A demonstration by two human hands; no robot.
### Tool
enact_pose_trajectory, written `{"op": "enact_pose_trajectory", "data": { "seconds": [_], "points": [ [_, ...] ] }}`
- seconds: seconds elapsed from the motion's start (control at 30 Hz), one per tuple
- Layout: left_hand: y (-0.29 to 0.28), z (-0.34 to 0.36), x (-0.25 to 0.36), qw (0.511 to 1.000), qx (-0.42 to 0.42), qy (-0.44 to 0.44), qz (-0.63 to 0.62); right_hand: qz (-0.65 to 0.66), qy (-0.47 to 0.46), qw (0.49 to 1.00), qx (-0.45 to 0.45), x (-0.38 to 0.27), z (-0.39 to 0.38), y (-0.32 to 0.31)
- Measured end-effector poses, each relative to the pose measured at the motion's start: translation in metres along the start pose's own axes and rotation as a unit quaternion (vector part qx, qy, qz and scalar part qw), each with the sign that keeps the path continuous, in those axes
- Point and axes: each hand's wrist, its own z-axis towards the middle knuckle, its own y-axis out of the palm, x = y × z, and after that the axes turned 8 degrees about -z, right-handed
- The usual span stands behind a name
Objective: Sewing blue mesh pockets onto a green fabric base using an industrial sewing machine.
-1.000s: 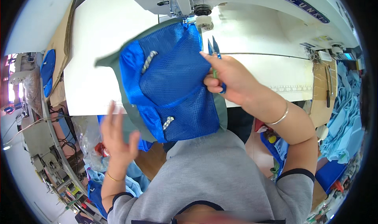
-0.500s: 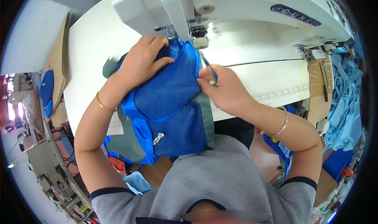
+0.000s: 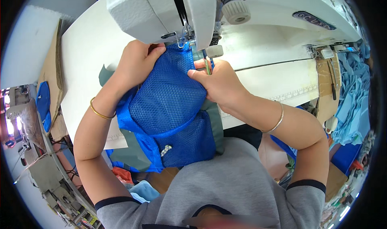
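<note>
A blue mesh bag [image 3: 167, 98] with grey-green fabric behind it lies under the presser foot [image 3: 184, 40] of a white sewing machine [image 3: 139, 17]. My left hand [image 3: 137, 64] pinches the mesh at its upper left edge, close beside the foot. On the other side, my right hand [image 3: 219, 80] grips the mesh's right edge between thumb and fingers. That same hand also holds a slim pointed metal tool [image 3: 208, 64], tweezers or snips, I cannot tell which. A patterned cord end [image 3: 165, 150] shows on the lower pocket.
A white table [image 3: 278, 82] with a printed ruler extends to the right. Scissors and a dark-handled tool [image 3: 333, 90] lie at its far right end. Light blue fabric pieces [image 3: 351, 104] are heaped beyond. Cardboard [image 3: 56, 68] leans at the left.
My right hand has moved up and left, and the tool stands more upright. My left hand has shifted slightly left, with its fingers closing on the mesh edge. The machine appears larger in view.
</note>
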Motion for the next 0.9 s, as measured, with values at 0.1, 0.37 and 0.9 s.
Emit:
{"op": "enact_pose_trajectory", "data": {
  "seconds": [0.1,0.37,0.9],
  "points": [
    [0.000,0.006,0.005,0.994,-0.012,-0.021,-0.102,0.000,0.000,1.000,0.019,-0.001,-0.003,0.003],
    [0.019,0.013,0.006,0.999,0.051,-0.019,-0.005,-0.022,-0.010,1.000,0.014,0.001,-0.005,0.003],
    [0.004,-0.011,0.028,0.958,-0.107,0.213,0.160,-0.313,-0.267,0.911,0.018,0.026,-0.004,-0.007]
  ]
}}
